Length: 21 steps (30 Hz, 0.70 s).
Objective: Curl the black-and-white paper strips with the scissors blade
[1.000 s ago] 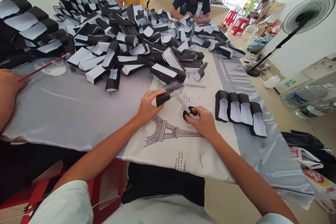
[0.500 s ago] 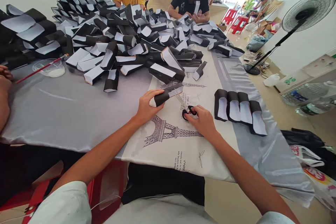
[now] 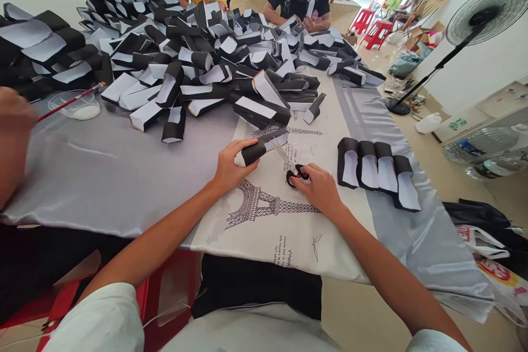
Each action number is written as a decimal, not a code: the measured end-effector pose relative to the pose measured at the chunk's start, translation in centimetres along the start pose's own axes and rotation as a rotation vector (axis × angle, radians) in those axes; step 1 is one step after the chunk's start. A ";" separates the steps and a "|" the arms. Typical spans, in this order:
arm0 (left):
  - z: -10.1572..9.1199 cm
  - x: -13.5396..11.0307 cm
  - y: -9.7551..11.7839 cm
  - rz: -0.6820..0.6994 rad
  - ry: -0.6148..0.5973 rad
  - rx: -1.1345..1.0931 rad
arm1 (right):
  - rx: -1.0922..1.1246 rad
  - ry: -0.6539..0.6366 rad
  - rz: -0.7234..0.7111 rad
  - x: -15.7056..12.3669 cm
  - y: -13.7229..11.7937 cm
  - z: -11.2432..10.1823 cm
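Observation:
My left hand (image 3: 235,164) is shut on a black paper sleeve with a white inner face (image 3: 264,146). My right hand (image 3: 317,190) grips black-handled scissors (image 3: 293,174), whose thin blades reach up and left to the sleeve's near end. Both hands rest just above a white cloth printed with the Eiffel Tower (image 3: 268,206). Several finished black-and-white pieces (image 3: 377,171) lie in a row to the right of my right hand. A large heap of similar pieces (image 3: 210,74) rises beyond my hands.
A grey satin tablecloth (image 3: 103,176) covers the table. A co-worker's hand (image 3: 14,121) holds a red brush above a glue bowl (image 3: 74,104). More people sit across the table. A standing fan (image 3: 482,16) and bottles stand to the right, with bags by the table's edge.
My hands and the scissors have barely moved. The scissors' blades sit slightly closer to the sleeve's end. The co-worker's hand at the left has risen and now holds the red brush.

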<state>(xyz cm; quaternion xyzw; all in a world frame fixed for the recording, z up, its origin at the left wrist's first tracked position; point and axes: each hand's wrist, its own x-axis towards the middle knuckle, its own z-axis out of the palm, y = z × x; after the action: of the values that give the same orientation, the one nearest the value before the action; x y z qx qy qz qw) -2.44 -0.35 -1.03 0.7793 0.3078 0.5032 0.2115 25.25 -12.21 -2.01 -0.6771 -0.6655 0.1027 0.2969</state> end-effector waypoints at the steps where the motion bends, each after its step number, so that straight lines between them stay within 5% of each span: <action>1: 0.0 0.0 0.0 -0.001 0.001 0.002 | -0.008 -0.009 -0.006 0.0 0.0 0.0; 13: 0.0 -0.1 0.1 -0.048 0.005 0.049 | 0.026 -0.039 -0.077 -0.2 -0.1 -0.4; 21: -0.1 0.1 0.1 -0.131 0.005 0.043 | 0.127 0.077 0.051 -0.3 -1.4 -0.8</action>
<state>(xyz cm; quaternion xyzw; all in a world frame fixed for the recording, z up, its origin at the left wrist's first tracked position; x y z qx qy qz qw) -2.49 -0.39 -0.85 0.7606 0.3696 0.4834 0.2265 24.43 -12.82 -0.69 -0.6771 -0.6283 0.1261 0.3617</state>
